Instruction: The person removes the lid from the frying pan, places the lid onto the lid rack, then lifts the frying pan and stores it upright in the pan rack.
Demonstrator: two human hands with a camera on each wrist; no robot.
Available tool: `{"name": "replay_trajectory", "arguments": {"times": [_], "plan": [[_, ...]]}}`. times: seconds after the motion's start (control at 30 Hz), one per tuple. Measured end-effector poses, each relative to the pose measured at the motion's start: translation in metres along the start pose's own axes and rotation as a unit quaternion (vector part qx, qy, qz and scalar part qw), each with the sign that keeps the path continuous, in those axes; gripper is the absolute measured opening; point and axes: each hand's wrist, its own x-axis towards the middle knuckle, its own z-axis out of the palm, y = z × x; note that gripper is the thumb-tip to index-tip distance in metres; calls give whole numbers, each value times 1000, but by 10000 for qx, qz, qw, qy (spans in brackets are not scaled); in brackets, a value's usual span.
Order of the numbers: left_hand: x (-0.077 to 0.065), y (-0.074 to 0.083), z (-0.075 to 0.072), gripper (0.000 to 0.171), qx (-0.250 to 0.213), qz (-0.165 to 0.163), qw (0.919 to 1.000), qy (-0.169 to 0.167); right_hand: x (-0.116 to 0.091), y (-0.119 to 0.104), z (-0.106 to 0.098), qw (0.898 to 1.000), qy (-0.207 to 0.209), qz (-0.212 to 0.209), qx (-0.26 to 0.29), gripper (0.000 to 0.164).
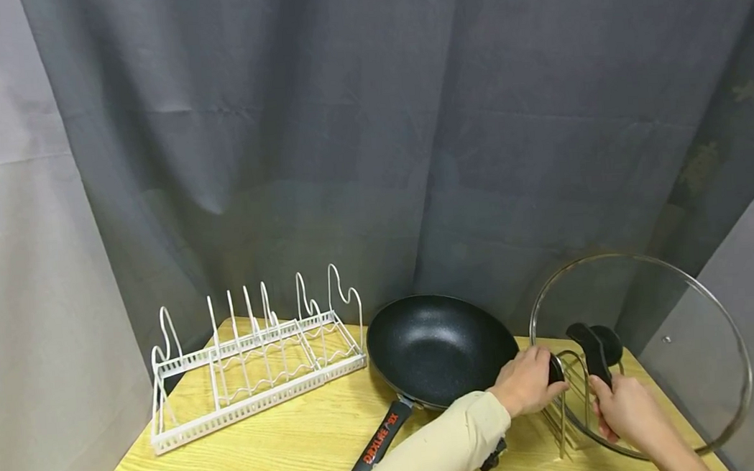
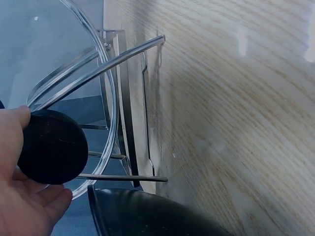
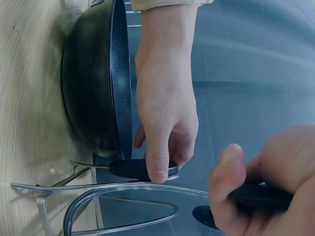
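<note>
A large clear glass lid (image 1: 738,343) with a metal rim stands upright in a metal wire rack (image 1: 563,433) at the right. My left hand (image 1: 522,384) pinches a round black knob (image 2: 53,147) on the lid's left side, thumb and fingers at its edge. On the right, my right hand (image 1: 630,411) grips a black handle (image 1: 593,352), its fingers curled round the lower part; what that handle belongs to is unclear. A rounded black piece (image 1: 609,344) shows just behind it. Beside my left hand lies a black frying pan (image 1: 438,347), touched by neither hand.
A white wire rack (image 1: 264,397) with upright dividers stands on the wooden table (image 1: 287,457) at the left. The pan's handle (image 1: 377,444) points toward the front edge. Grey curtains (image 1: 279,126) close off the back and sides.
</note>
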Motion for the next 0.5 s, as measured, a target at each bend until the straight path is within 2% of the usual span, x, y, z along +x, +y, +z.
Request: {"name": "replay_trajectory", "arguments": {"times": [0.17,0.5], "plan": [[-1,0,1,53,-8,18,10000,19,1,2,4,10000,56,3,-15,40],[-1,-1,-1,54,129,33,9999,-26,4,2,9,9999,-97,136,-6,45]]}}
